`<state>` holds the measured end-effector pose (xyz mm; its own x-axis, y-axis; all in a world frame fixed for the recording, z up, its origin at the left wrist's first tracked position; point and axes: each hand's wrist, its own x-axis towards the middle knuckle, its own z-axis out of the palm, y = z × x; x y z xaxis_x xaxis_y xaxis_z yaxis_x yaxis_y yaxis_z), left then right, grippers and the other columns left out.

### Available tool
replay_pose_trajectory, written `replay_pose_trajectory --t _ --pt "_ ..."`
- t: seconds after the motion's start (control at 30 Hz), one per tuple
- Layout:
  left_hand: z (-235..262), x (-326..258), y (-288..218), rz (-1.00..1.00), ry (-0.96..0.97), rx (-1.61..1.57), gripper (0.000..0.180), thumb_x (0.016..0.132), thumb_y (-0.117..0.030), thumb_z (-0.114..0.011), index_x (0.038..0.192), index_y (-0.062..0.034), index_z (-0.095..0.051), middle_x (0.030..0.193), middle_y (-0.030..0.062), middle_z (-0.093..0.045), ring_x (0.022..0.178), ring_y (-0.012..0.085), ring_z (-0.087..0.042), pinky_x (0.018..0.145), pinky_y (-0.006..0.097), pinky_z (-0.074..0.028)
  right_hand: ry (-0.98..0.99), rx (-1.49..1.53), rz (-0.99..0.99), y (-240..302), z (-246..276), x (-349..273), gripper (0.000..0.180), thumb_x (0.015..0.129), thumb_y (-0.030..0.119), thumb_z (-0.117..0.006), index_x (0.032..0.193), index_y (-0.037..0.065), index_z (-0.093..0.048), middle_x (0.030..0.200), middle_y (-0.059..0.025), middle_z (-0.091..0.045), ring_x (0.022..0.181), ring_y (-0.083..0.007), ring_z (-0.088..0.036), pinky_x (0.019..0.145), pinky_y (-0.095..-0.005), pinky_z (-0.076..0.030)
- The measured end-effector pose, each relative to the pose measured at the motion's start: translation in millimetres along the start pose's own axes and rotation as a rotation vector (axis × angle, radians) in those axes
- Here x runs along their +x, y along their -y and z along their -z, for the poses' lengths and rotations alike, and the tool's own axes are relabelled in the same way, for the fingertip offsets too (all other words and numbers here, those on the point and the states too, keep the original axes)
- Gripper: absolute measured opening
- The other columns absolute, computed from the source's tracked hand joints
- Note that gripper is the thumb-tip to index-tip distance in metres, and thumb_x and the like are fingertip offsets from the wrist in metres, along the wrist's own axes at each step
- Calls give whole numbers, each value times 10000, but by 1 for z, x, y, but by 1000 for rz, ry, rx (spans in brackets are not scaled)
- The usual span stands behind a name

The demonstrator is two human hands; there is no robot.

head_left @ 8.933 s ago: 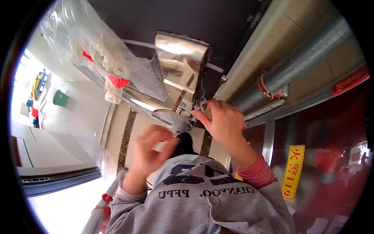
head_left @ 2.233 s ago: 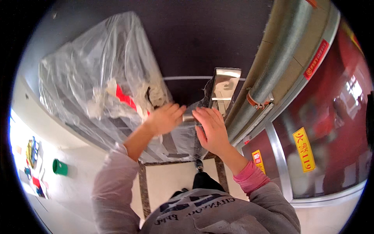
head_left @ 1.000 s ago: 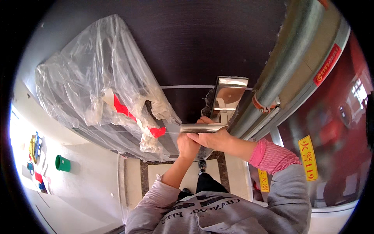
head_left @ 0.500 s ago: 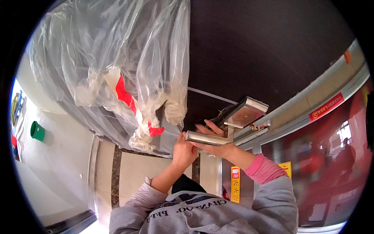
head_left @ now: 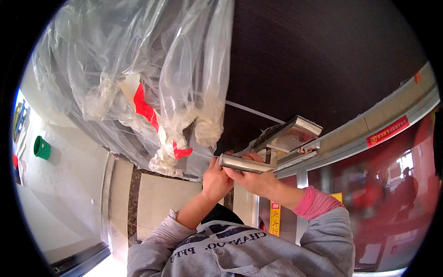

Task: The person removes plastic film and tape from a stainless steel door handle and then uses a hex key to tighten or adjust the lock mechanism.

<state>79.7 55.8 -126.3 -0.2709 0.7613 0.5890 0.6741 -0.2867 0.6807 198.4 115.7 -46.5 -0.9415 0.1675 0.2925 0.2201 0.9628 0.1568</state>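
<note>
A dark brown door (head_left: 314,60) has a metal lever handle (head_left: 244,163) on a shiny plate (head_left: 295,134). Clear plastic film (head_left: 184,69) hangs loosely over its left part, bunched at the lower end. My left hand (head_left: 217,184) is closed, its fingertips pinching at the film's edge just left of the handle's free end. Close beside it, my right hand (head_left: 260,184) reaches behind the lever with curled fingers. The lever partly hides these fingers, so what they grip cannot be made out. Dark, ragged film edging (head_left: 260,141) runs beside the plate.
Red and white tape (head_left: 146,111) is stuck in the bunched film. A glossy red surface (head_left: 369,189) with a red label (head_left: 387,130) stands at right. A pale wall (head_left: 69,175) and a green bin (head_left: 42,147) are at left, above a tiled floor (head_left: 168,198).
My right hand's fingers, stretched out beyond the lever before, are now curled behind it. The left hand stays by the handle's end. The whole view has shifted slightly.
</note>
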Motion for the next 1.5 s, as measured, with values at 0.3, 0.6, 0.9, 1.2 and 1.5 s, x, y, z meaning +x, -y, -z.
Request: replay_pose_trajectory --t 0.3,0.6,0.9,1.2,1.5 --pt "0 -1 6 -15 69 -7 290 613 -47 -595 903 -60 -593 795 134 -585 789 344 -542 769 414 -435 -42 -219 -3 -8 -11 -1 367 762 141 -563 1097 288 -581 892 2 -582 884 -166 -555 1019 -388 -289" --pt "1 13 5 -34 -42 96 300 619 -102 -630 918 -101 -608 775 62 -566 762 295 -515 600 404 -393 -57 -206 -136 8 -9 12 360 760 173 -564 1101 289 -590 715 -32 -492 692 -204 -502 737 -356 -449" --pt "-8 3 17 -117 -21 245 145 639 -169 -618 779 -145 -648 714 31 -583 752 253 -524 591 380 -374 -42 -247 -292 42 -10 -9 436 776 156 -520 1209 208 -496 995 -109 -581 908 -258 -522 750 -363 -450" --pt "-13 -1 8 0 -73 62 193 674 -110 -593 861 -107 -642 867 79 -559 877 319 -497 717 428 -415 -234 58 -52 35 -3 -27 544 735 131 -535 1269 176 -442 1169 -166 -480 1063 -316 -500 872 -391 -435" --pt "-7 -24 12 -19 143 283 222 678 -53 -593 894 -74 -641 897 91 -617 888 306 -501 721 406 -414 25 -27 -129 9 -49 -25 543 764 162 -494 1292 260 -416 1157 -72 -535 970 -228 -580 745 -331 -502"
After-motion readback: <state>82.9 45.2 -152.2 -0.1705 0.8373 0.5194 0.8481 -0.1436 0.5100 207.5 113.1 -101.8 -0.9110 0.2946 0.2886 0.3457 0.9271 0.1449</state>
